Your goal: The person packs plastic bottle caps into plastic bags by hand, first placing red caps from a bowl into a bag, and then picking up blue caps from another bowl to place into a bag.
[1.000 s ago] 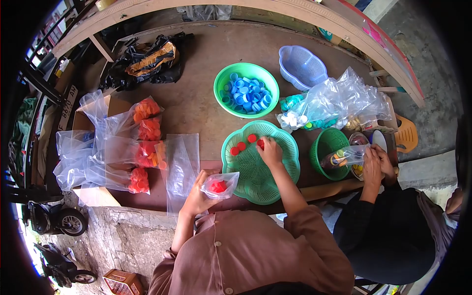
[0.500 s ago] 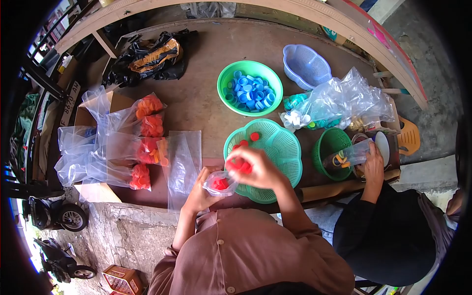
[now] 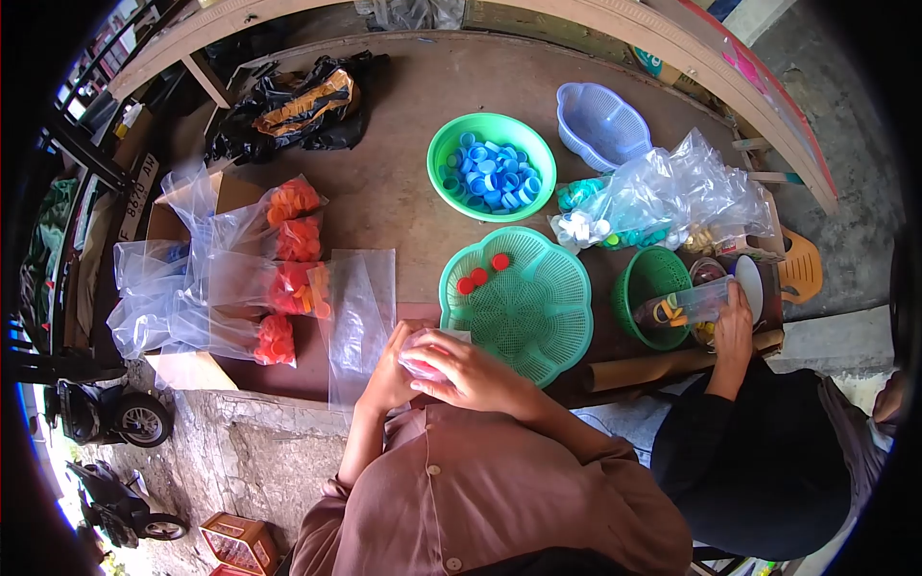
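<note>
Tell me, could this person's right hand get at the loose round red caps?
Probably yes. The right hand is busy at a small clear plastic bag, but the three round red plastic caps lie uncovered in the open, scalloped green basket close by.

Can't count the red caps inside the small bag (image 3: 415, 365) near lower centre, mostly covered by the right hand (image 3: 473, 372). Can't name the blue stuff (image 3: 176, 252) at left, blurred by cloudy plastic, nor see the lowest crate (image 3: 227, 570) whole, cut off at bottom left.
</note>
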{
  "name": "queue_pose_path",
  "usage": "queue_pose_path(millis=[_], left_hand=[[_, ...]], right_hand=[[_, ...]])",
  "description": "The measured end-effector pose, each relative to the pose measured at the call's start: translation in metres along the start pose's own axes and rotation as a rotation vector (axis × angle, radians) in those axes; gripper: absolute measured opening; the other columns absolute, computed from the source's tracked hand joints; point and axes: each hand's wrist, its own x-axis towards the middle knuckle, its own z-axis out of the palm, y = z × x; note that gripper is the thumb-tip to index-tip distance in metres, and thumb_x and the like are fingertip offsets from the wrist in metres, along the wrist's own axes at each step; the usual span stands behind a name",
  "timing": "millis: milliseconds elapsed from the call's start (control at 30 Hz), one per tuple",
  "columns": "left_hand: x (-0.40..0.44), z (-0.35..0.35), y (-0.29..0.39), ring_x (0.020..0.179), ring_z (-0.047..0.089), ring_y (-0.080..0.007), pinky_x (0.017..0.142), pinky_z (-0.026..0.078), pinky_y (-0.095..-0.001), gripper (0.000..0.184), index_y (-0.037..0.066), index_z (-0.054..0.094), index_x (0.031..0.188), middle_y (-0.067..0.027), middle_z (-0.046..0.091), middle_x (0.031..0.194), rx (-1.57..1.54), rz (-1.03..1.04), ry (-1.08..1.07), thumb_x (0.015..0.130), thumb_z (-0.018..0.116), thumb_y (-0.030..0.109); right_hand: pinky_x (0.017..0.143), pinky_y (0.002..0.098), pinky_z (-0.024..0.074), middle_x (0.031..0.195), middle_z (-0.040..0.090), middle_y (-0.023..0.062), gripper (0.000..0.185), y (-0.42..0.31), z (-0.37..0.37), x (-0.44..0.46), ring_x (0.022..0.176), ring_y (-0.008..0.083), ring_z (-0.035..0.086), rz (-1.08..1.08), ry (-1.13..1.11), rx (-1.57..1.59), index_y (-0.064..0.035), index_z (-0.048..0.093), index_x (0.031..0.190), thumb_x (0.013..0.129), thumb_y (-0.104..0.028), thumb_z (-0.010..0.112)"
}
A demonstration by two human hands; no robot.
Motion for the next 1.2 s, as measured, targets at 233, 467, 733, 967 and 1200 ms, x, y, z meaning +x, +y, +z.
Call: queue_pose_path(millis=[233, 467, 733, 967, 1200], left_hand=[[-0.004, 0.000, -0.002, 0.104, 0.048, -0.0315, 0.089, 0.039, -0.0367, 0.065, 0.002, 0.046, 0.112, -0.0136, 0.049, 0.107, -0.031, -0.023, -0.001, 0.054, 0.074, 0.010], [-0.005, -0.004, 0.004, 0.104, 0.048, -0.0300, 0.089, 0.040, -0.0364, 0.067, 0.000, 0.047, 0.113, -0.0137, 0.050, 0.107, -0.008, -0.079, -0.004, 0.055, 0.077, 0.013], [-0.005, -0.008, 0.008, 0.104, 0.049, -0.0294, 0.089, 0.041, -0.0356, 0.066, 0.000, 0.047, 0.112, -0.0132, 0.050, 0.107, -0.010, -0.116, 0.000, 0.054, 0.077, 0.011], [-0.003, -0.006, 0.003, 0.104, 0.050, -0.0276, 0.088, 0.039, -0.0349, 0.069, 0.000, 0.048, 0.110, -0.0128, 0.051, 0.107, 0.020, -0.116, 0.009, 0.052, 0.081, 0.018], [-0.005, -0.006, -0.001, 0.104, 0.050, -0.0278, 0.088, 0.039, -0.0350, 0.068, 0.000, 0.048, 0.110, -0.0128, 0.051, 0.107, 0.023, -0.099, 0.029, 0.052, 0.080, 0.017]], right_hand=[[0.084, 0.0364, 0.0434, 0.113, 0.049, 0.0198, 0.052, -0.015, -0.025, 0.002, 0.102, 0.0347, 0.051, 0.034, -0.045, 0.053, -0.0015, 0.040, 0.118, 0.073, -0.013, 0.063], [0.067, 0.0326, 0.0475, 0.084, 0.057, 0.0110, 0.026, 0.128, -0.062, -0.003, 0.075, 0.0224, 0.058, 0.403, 0.611, -0.365, -0.0044, 0.055, 0.097, 0.071, -0.001, 0.058], [0.068, 0.0411, 0.0436, 0.084, 0.050, 0.0132, 0.022, 0.197, -0.035, -0.029, 0.083, 0.0326, 0.052, 0.346, 0.517, -0.591, -0.0046, 0.052, 0.090, 0.070, -0.008, 0.061], [0.057, 0.0417, 0.0459, 0.082, 0.051, 0.0095, 0.018, 0.169, -0.023, -0.022, 0.066, 0.0310, 0.057, 0.359, 0.389, -0.688, -0.0106, 0.052, 0.090, 0.073, -0.017, 0.055], [0.054, 0.0385, 0.0463, 0.083, 0.049, 0.0085, 0.025, 0.170, -0.023, -0.023, 0.068, 0.0279, 0.057, 0.354, 0.472, -0.602, -0.0106, 0.052, 0.088, 0.071, -0.025, 0.062]])
